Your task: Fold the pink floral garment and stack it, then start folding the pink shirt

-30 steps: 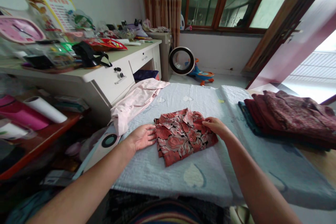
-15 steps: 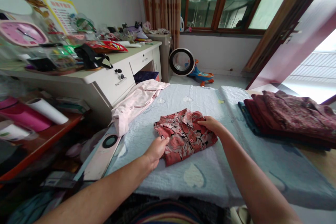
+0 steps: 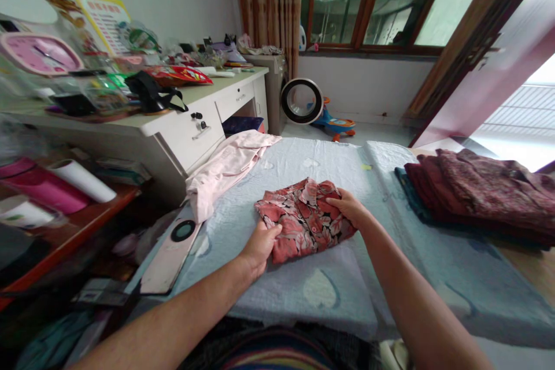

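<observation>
A folded red floral shirt point(image 3: 306, 217), with its collar and a button showing, is held between my two hands above the blue-grey bedcover point(image 3: 243, 300). My left hand point(image 3: 262, 243) grips its left side, thumb on top and the other fingers hidden underneath. At its right side my right hand point(image 3: 349, 208) is closed on the fabric, fingers over the upper face. To the far left of the cover lies a pale pink garment point(image 3: 228, 167), loosely spread. On the right sits a stack of folded dark red and teal clothes point(image 3: 485, 191).
A white desk point(image 3: 173, 139) crowded with bags, jars and a pink clock point(image 3: 41, 53) runs along the left wall. Below it, a reddish shelf point(image 3: 87, 228) carries a pink bottle point(image 3: 43, 185). Beyond the cover are a round washer door point(image 3: 302, 101) standing open and a blue toy car point(image 3: 333, 122).
The shirt's near edge has risen slightly and pulled back, so the garment looks a little lifted. Both hands keep their hold on it.
</observation>
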A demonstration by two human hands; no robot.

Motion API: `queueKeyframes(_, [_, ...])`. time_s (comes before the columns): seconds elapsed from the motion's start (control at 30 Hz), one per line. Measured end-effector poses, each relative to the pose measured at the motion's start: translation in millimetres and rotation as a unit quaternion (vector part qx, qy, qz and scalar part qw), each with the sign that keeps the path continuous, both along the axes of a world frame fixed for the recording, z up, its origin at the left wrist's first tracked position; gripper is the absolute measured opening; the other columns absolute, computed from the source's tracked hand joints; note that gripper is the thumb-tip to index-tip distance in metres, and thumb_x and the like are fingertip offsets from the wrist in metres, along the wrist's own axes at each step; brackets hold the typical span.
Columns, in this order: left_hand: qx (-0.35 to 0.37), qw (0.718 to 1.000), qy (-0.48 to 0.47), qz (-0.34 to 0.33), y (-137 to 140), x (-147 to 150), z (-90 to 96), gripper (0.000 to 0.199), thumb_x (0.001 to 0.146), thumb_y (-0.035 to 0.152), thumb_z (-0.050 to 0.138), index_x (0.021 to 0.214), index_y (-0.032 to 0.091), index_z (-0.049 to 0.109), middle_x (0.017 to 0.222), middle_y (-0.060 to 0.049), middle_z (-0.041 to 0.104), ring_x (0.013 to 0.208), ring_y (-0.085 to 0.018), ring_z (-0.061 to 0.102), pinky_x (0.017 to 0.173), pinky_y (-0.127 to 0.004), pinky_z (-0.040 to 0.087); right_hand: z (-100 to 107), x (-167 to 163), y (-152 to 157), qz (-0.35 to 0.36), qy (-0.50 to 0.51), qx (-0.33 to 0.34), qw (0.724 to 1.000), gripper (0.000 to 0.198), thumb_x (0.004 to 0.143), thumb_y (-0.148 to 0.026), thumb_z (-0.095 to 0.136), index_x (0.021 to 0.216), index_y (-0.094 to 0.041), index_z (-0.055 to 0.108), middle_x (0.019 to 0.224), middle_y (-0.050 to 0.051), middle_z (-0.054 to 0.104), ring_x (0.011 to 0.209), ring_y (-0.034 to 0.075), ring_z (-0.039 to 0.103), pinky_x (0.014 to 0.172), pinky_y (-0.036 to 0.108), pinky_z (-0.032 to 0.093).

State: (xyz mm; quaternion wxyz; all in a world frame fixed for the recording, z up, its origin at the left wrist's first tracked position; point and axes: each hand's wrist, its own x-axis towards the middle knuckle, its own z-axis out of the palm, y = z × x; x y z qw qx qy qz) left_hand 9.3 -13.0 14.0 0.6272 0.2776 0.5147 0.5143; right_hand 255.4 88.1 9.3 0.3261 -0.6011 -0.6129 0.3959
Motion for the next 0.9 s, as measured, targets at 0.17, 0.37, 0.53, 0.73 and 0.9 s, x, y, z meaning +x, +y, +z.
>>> queueKeyframes(0.17, [0.127,0.986,0.109,-0.024,25.3,-18.8,15.4,0.052,0.072,0.022,0.067,0.123,0.021,0.058,0.127,-0.005,0.067,0.120,-0.022,0.061,0.106,-0.037,0.046,9.6,-0.5,-27.4,-0.083,0.085,0.053,0.991,0.041,0.074,-0.036,0.066,0.111,-0.020,0.066,0.097,0.003,0.075,0.085,0.021,0.069,0.076,0.032,0.057])
queueKeyframes(0.37, [0.078,0.980,0.120,-0.141,24.4,-38.4,-2.5,0.049,0.072,0.037,0.071,0.115,0.017,0.059,0.107,-0.007,0.072,0.098,-0.023,0.067,0.093,-0.038,0.052,-9.5,13.5,-69.9,-0.149,-0.131,0.064,0.978,0.048,0.080,-0.031,0.059,0.125,-0.015,0.058,0.107,0.012,0.070,0.099,0.028,0.066,0.088,0.040,0.052])
queueKeyframes(0.53, [-0.015,0.972,0.165,-0.168,5.2,-57.9,-15.8,0.039,0.078,0.053,0.060,0.094,0.018,0.058,0.079,-0.002,0.068,0.069,-0.019,0.065,0.061,-0.030,0.051,-2.2,6.5,-80.7,-0.142,-0.335,0.172,0.915,0.051,0.084,-0.027,0.058,0.132,-0.009,0.055,0.123,0.022,0.059,0.115,0.034,0.056,0.099,0.046,0.043])
queueKeyframes(0.73, [0.060,0.895,0.405,-0.177,-2.7,-74.8,-17.6,0.023,0.079,0.039,0.053,0.071,0.019,0.059,0.059,0.002,0.057,0.051,-0.013,0.052,0.052,-0.024,0.037,26.6,-64.8,-62.5,0.075,-0.239,0.274,0.929,0.022,0.094,-0.021,0.048,0.103,-0.020,0.069,0.101,0.009,0.066,0.096,0.022,0.058,0.090,0.034,0.045])
queueKeyframes(0.9, [0.079,0.896,0.403,-0.170,-6.3,-70.4,-18.6,0.026,0.084,0.037,0.047,0.071,0.018,0.060,0.061,0.001,0.058,0.048,-0.012,0.050,0.051,-0.024,0.035,20.9,-123.4,-31.5,0.141,-0.299,0.258,0.908,0.027,0.097,-0.022,0.047,0.106,-0.024,0.073,0.125,0.009,0.063,0.114,0.025,0.052,0.099,0.039,0.040])
